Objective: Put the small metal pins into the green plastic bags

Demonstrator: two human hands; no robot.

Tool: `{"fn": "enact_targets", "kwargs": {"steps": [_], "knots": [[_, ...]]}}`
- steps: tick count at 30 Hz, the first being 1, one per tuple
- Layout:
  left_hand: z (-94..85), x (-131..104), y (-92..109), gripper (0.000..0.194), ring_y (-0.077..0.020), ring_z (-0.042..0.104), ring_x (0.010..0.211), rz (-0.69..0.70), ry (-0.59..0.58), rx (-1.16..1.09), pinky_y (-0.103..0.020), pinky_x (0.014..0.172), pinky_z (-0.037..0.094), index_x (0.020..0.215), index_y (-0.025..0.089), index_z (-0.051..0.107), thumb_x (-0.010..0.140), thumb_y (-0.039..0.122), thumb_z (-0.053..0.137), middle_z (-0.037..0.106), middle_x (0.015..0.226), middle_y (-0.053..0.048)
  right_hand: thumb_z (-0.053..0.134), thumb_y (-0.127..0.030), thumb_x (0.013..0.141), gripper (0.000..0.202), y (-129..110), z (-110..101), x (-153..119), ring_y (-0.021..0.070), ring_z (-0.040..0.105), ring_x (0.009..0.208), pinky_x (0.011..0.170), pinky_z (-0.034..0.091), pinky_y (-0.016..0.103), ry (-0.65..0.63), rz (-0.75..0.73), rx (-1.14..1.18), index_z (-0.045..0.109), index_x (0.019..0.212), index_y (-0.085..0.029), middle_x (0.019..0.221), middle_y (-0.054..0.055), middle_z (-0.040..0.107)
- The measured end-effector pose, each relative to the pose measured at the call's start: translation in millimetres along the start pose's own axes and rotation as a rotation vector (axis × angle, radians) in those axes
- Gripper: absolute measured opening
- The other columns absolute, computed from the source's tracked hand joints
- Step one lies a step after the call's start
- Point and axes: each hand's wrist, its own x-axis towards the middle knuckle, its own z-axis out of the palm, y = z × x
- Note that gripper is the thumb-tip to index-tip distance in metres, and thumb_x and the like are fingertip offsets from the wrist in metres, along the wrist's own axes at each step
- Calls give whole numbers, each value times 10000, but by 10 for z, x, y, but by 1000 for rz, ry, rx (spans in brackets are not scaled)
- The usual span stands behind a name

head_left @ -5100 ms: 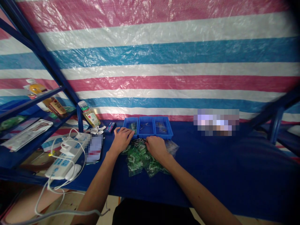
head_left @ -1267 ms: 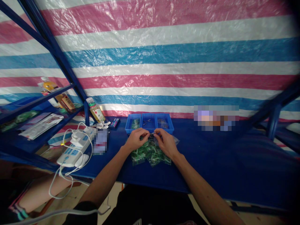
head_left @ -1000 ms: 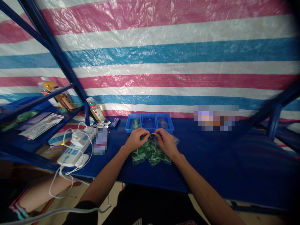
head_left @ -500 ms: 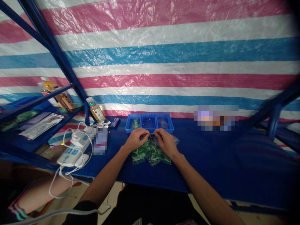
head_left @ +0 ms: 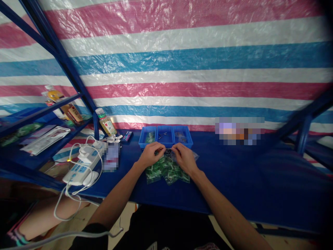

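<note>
Your left hand [head_left: 151, 153] and right hand [head_left: 185, 158] are pinching opposite ends of a thin rod [head_left: 168, 148], over dark pieces [head_left: 168, 152] lying between green bags [head_left: 154, 173] and blue trays [head_left: 168, 138] on the table [head_left: 234, 180]. You are apparently working this single piece, its detail being too small to tell; the next move is probably calling for a light, steady pinch.
</note>
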Motion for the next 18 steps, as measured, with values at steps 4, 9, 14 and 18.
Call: {"fn": "enact_targets", "kwargs": {"steps": [4, 9, 14, 18], "knots": [[6, -5, -5, 179, -148, 576, 724, -7, -7, 12, -275, 699, 456, 882, 166, 648, 987, 269, 547, 625, 772, -32, 489, -263, 1025, 168, -11, 2, -6, 213, 646, 844, 770, 467, 316, -12, -18, 32, 634, 944, -233, 932, 48, 688], [19, -10, 5, 168, -145, 578, 728, -24, -33, 6, -268, 697, 455, 869, 166, 633, 977, 271, 559, 623, 779, -30, 511, -258, 1015, 147, -29, 18, -8, 205, 635, 826, 761, 461, 311, -21, -39, 76, 632, 937, -229, 906, 40, 674], [43, -12, 35, 158, -154, 590, 742, -18, -49, -15, -278, 713, 465, 882, 170, 644, 974, 266, 558, 631, 783, -35, 524, -229, 999, 127, -47, 38, -17, 205, 631, 821, 746, 462, 308, -27, -56, 114, 635, 937, -232, 893, 36, 667], [64, -14, 48, 147, -158, 599, 746, -5, -60, -19, -285, 727, 477, 916, 174, 663, 972, 254, 554, 642, 792, -39, 522, -213, 991, 129, -53, 49, -26, 206, 636, 825, 752, 469, 311, -37, -65, 126, 641, 947, -232, 898, 38, 670]]}}
